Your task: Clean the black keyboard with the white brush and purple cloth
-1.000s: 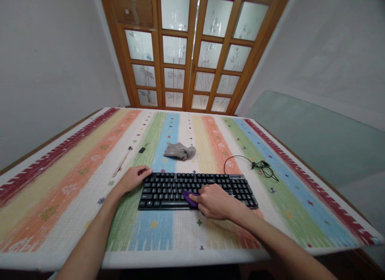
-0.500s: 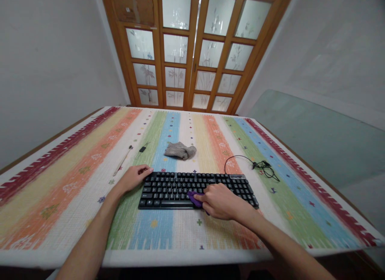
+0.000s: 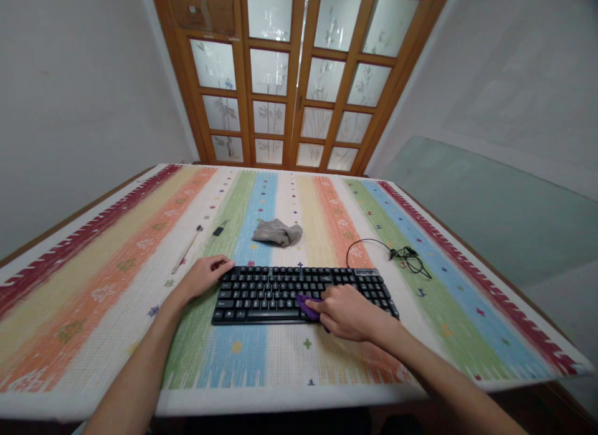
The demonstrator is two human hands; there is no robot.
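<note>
A black keyboard [image 3: 275,314] lies flat on the table near its front edge. My right hand [image 3: 348,311] is closed on a purple cloth [image 3: 308,308] and presses it onto the keys right of the space bar, with the index finger pointing along it. Part of the cloth is hidden beneath the fingers. At the keyboard's upper left corner, my left hand [image 3: 208,275] grips the edge with bent fingers. Behind the keyboard sits a crumpled grey cloth [image 3: 277,233], touched by neither hand.
A thin brush [image 3: 187,248] and a small black object [image 3: 218,230] lie on the left. The keyboard's cable [image 3: 408,257] is bunched at the right. A striped tablecloth [image 3: 112,291] covers the table; glazed wooden doors [image 3: 294,111] stand beyond it.
My right hand has slid the purple cloth slightly to the right across the keys. My left hand stays at the keyboard's corner. The whole view has shifted a little.
</note>
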